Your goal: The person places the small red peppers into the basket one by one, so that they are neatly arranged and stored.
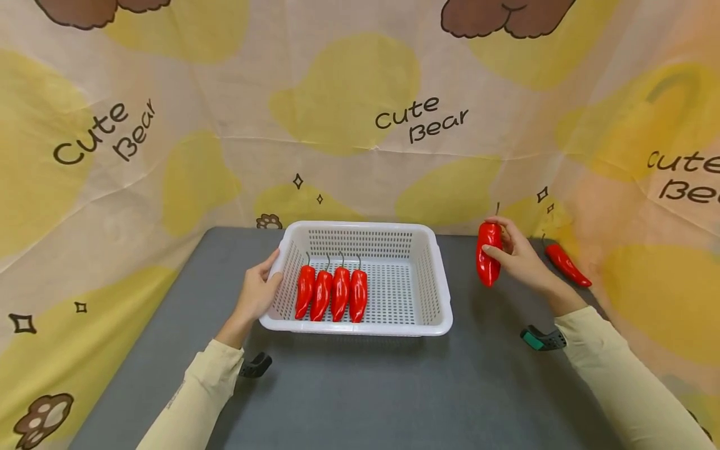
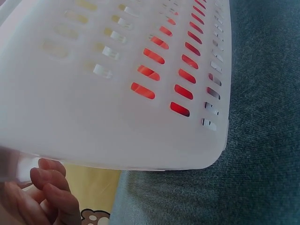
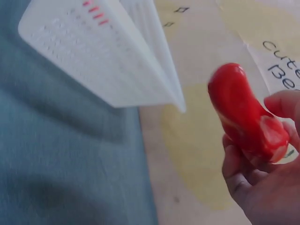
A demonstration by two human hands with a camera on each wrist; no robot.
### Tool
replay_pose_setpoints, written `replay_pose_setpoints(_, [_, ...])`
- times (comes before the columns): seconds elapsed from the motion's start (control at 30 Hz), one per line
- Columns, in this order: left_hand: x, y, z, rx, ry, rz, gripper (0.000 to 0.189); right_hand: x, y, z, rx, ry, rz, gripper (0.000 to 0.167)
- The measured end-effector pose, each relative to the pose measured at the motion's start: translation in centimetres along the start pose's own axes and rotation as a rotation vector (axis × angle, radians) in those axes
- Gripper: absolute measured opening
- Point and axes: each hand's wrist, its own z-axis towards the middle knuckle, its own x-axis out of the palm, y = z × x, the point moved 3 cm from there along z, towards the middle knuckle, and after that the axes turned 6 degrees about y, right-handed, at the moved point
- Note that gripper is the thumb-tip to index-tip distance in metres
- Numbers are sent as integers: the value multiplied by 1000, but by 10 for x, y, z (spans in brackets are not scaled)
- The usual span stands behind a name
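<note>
A white perforated plastic basket [image 1: 419, 281] stands on the dark grey table, with several red peppers [image 1: 340, 290] side by side in its left half, stems pointing away. My left hand [image 1: 260, 290] grips the basket's left rim, thumb on the inner side; in the left wrist view its curled fingers [image 2: 61, 201] show under the rim. To the right of the basket, my right hand [image 1: 520, 259] holds another red pepper [image 1: 488, 256] above the table, stem up, between thumb and fingers. The right wrist view shows this pepper [image 3: 239, 108] from its tip end.
One more red pepper [image 1: 568, 265] lies at the table's right edge, behind my right hand. A printed cloth [image 1: 343, 94] hangs behind and along both sides of the table [image 1: 371, 394]. Dark straps circle both wrists.
</note>
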Motion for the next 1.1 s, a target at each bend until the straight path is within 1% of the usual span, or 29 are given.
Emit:
replay_pose_setpoints(0.1, [-1,-1,0,5,4,-6,59,8,4,2,34,51,9,56])
replay_pose_setpoints(0.17, [0,-1,0,-2,6,-7,59,13,6,2,53,84,14,59])
replay_pose_setpoints(0.27, [1,-1,0,-5,7,1,59,22,7,2,93,135,45,63])
replay_pose_setpoints(0.4, [1,-1,0,-2,7,6,59,34,7,3,123,184,91,66])
replay_pose_setpoints(0.53, [1,0,1,-14,14,-2,60,45,9,7,116,207,108,68])
replay_pose_setpoints(0.63, [1,0,1,-23,15,1,60,54,12,11,94,218,111,70])
replay_pose_setpoints(0.7, [0,0,1,-21,16,1,60,61,14,13,71,222,124,71])
replay_pose_setpoints(0.8, [0,-1,2,-19,14,-1,60,73,19,16,54,211,171,73])
replay_pose_setpoints(0.93, [-1,-1,1,-20,10,1,60,92,22,18,49,163,238,72])
replay_pose_setpoints(1.1, [0,-1,0,-22,9,-2,59,112,23,21,36,119,246,72])
